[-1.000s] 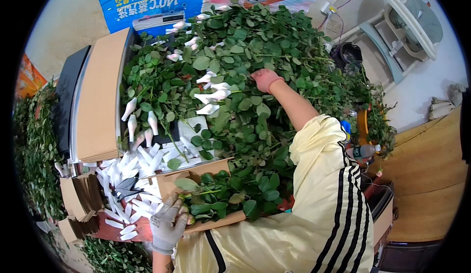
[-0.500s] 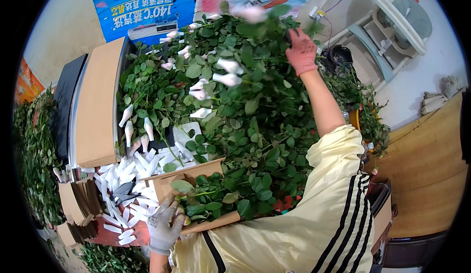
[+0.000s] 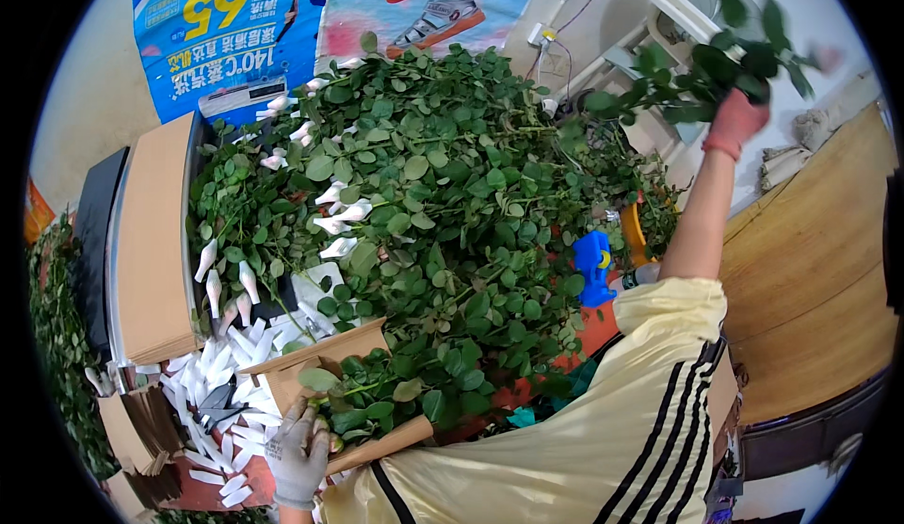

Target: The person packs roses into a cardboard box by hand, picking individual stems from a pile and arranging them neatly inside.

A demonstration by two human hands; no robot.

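Note:
My right hand (image 3: 737, 124), in a pink-red glove, is raised at the far right and closed round a leafy rose stem (image 3: 702, 72). A blurred pink bloom shows at that stem's right end. At the lower left, my left hand (image 3: 299, 458), in a grey-white glove, curls its fingers over rose heads at the left end of a folded cardboard sheet (image 3: 391, 439). Leafy rose stems (image 3: 377, 387) lie within the cardboard. Behind them spreads a big heap of roses (image 3: 452, 185); several of its blooms (image 3: 353, 210) wear white sleeves.
Loose white sleeves (image 3: 202, 373) lie around dark scissors (image 3: 218, 403) on the left. Stacked cardboard sheets (image 3: 155, 251) stand beyond, with smaller cardboard pieces (image 3: 141, 427) nearer. A blue tape dispenser (image 3: 593, 268) sits right of the heap. A white high chair (image 3: 678, 11) and wooden board (image 3: 810, 289) are farther right.
My right hand has swung right, away from the heap, carrying the rose stem. The view has shifted right, and the tape dispenser has come into sight. My left hand stays at the cardboard.

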